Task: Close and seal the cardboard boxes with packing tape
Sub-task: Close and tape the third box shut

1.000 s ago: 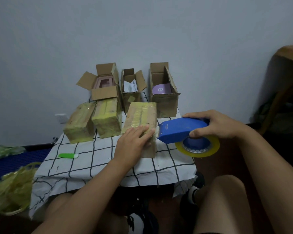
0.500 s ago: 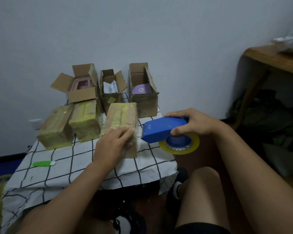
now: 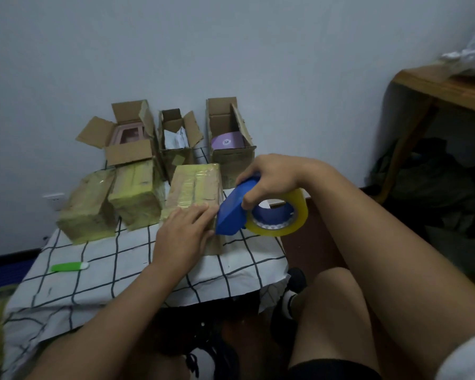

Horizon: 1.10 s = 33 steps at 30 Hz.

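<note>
A long taped cardboard box lies on the checked tablecloth. My left hand presses flat on its near end. My right hand grips a blue tape dispenser with a yellow tape roll, its front edge against the box's right side by my left fingers. Two more taped boxes, one at the left and one in the middle, lie left of it. Behind stand three unsealed boxes: one with a pink item, a small one, and one with a purple disc.
A green utility knife lies on the cloth at the near left. A wooden table stands at the right with dark bags under it. My knees are below the table's near edge. Yellowish plastic sits at the far left bottom.
My right hand has tipped the dispenser downward and brought it in against the box's right side. My left hand stays on the box. The view has shifted right.
</note>
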### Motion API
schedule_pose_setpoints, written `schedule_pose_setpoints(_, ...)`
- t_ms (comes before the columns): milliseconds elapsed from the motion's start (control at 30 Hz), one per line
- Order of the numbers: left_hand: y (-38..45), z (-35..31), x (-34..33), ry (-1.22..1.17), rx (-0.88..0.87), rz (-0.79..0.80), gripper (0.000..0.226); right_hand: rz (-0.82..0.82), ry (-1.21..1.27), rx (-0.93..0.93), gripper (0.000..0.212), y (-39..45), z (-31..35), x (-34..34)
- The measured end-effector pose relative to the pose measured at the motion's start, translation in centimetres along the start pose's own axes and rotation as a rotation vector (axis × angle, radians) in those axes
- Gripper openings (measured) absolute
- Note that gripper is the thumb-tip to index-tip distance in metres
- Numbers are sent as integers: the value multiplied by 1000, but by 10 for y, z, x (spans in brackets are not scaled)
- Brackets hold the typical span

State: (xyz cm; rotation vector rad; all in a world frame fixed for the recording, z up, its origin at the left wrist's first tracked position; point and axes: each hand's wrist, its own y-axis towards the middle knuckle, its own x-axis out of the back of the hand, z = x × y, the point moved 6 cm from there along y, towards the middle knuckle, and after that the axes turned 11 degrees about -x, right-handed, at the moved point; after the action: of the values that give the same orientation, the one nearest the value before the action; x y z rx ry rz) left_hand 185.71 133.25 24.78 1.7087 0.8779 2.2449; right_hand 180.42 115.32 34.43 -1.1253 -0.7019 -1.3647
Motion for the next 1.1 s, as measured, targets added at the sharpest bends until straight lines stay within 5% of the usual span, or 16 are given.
schedule_pose_setpoints(200,-2,2,5,-5,41,33,58,59,-294,-114,55,9,5,-23)
schedule_pose_setpoints(433,-2,6,6,-246,248,153,57,-360,84,-284,62,-9,-34,-21)
schedule_pose_setpoints(667,4,16,0,-349,355,94,50,-683,787,-441,70,-4,-42,-79)
schedule_pose_setpoints(800,1,17,0,-324,291,154,40,-767,893,-477,74,4,-33,-106)
schedule_pose_setpoints(1100,-6,-1,-3,-110,90,128,57,-814,866,-496,74,7,-27,-146)
